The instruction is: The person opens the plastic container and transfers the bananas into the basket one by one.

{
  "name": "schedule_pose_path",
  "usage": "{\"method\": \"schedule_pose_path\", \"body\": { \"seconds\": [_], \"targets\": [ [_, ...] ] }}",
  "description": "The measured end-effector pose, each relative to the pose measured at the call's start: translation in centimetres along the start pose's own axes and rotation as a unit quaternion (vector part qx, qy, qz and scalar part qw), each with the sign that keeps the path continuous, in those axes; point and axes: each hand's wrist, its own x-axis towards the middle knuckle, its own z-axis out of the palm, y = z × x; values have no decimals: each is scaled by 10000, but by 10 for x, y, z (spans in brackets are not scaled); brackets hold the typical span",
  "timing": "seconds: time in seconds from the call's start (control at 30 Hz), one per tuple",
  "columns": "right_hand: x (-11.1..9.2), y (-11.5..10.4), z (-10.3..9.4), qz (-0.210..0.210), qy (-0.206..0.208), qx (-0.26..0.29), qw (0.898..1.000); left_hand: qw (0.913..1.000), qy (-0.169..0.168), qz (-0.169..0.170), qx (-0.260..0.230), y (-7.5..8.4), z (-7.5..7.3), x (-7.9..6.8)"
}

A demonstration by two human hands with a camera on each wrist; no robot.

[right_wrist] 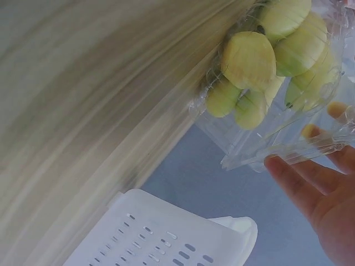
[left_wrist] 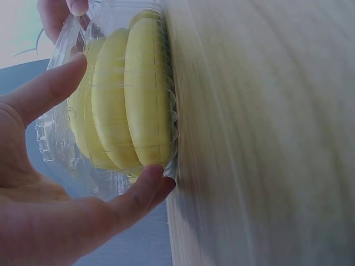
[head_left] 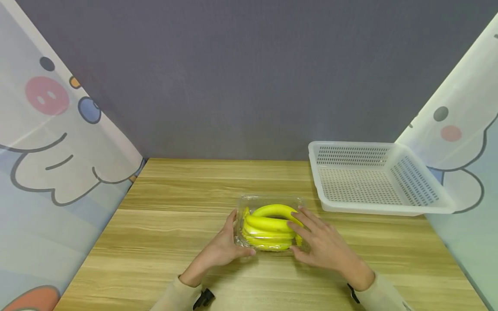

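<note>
Several yellow bananas (head_left: 268,224) lie inside a clear plastic clamshell container (head_left: 249,199) at the front middle of the wooden table. My left hand (head_left: 223,246) grips the box's front left corner, thumb along the front and fingers on the left side. In the left wrist view, the left fingertips (left_wrist: 148,176) press low on the plastic wall beside the bananas. Over the box's right side lies my right hand (head_left: 324,242), fingers spread and lightly bent across the top, thumb near the front right corner. The right wrist view shows its fingertips (right_wrist: 274,162) at the lid's edge.
A white perforated plastic basket (head_left: 358,181) stands at the back right of the wooden table (head_left: 175,190), a short way from the right hand. A dark grey panel (head_left: 233,86) rises behind the table. Cartoon-printed panels (head_left: 58,129) flank both sides.
</note>
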Motion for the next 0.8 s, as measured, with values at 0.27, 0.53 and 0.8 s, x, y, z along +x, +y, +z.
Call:
{"method": "schedule_pose_path", "body": {
  "seconds": [0.27,0.53,0.8],
  "targets": [
    [0,0,1,-25,60,-79,9999,10000,-25,52,-14,1,-1,-1],
    [1,0,0,-22,69,-96,9999,9998,-64,126,-104,0,-2,-2],
    [5,1,-2,-32,270,20,9996,9999,-73,73,-49,0,-1,-2]
  ]
}}
